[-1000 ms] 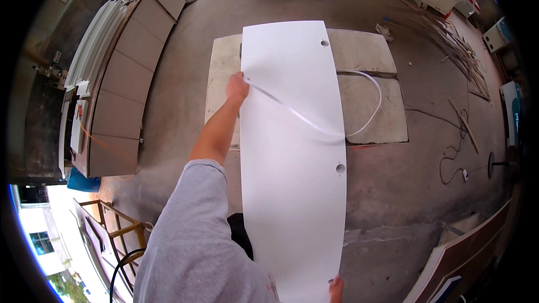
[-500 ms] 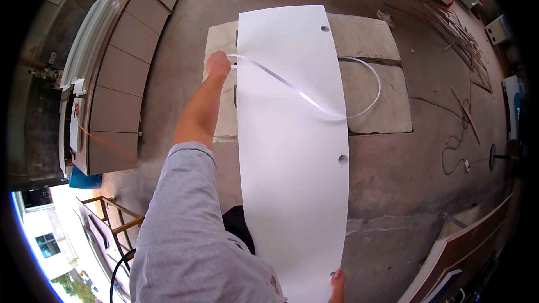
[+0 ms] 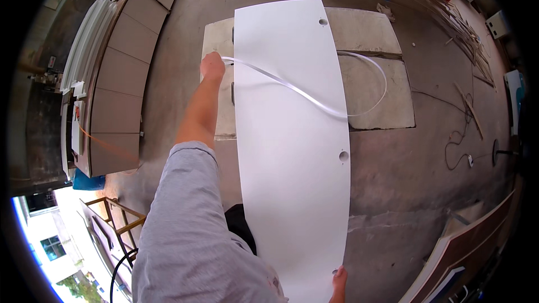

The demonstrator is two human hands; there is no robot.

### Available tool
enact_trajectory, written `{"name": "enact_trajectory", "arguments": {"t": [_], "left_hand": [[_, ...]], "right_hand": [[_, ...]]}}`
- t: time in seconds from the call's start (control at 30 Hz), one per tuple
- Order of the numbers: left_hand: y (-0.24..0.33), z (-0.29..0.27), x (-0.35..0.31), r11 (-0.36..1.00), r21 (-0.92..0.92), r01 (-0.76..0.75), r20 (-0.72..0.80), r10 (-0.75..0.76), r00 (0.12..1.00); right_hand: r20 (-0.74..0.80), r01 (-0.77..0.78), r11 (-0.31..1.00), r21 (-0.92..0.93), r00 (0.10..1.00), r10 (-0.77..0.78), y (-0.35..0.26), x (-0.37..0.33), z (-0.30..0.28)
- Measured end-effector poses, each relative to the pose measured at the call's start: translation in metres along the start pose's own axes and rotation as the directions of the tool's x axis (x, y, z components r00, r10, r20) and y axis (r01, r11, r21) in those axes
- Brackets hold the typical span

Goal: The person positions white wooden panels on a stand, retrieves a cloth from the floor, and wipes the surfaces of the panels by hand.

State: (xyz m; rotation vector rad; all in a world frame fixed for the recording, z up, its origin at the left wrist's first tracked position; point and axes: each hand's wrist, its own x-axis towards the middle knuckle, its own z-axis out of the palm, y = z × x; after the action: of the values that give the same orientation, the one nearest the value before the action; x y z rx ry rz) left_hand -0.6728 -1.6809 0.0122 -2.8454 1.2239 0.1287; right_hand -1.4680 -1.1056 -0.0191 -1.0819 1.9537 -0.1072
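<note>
the left hand is closed on the end of a thin white plastic strip, pulling it along the edge of the long white flat board. the right hand pinches the board's near corner, likely to steady it.

The floor was bare grey concrete, stained and cracked. Flat square slabs lay on it in the middle. A long grey workbench ran along the far left. Loose cables and wooden strips lay on the right. Daylight came through an opening at the near left.
</note>
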Motion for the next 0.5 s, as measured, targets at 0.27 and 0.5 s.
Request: {"name": "enact_trajectory", "arguments": {"t": [0.27,0.5], "left_hand": [[-0.005,-0.021,0.014,0.998,0.047,-0.05,0.053,0.047,0.997],[0.012,0.029,0.034,0.997,-0.039,-0.066,0.087,0.069,0.994]], "right_hand": [[0.012,0.009,1.0,0.028,1.0,-0.009,0.02,0.015,0.009],[0.007,0.025,0.999,0.044,1.0,-0.025,0.007,0.009,0.004]]}}
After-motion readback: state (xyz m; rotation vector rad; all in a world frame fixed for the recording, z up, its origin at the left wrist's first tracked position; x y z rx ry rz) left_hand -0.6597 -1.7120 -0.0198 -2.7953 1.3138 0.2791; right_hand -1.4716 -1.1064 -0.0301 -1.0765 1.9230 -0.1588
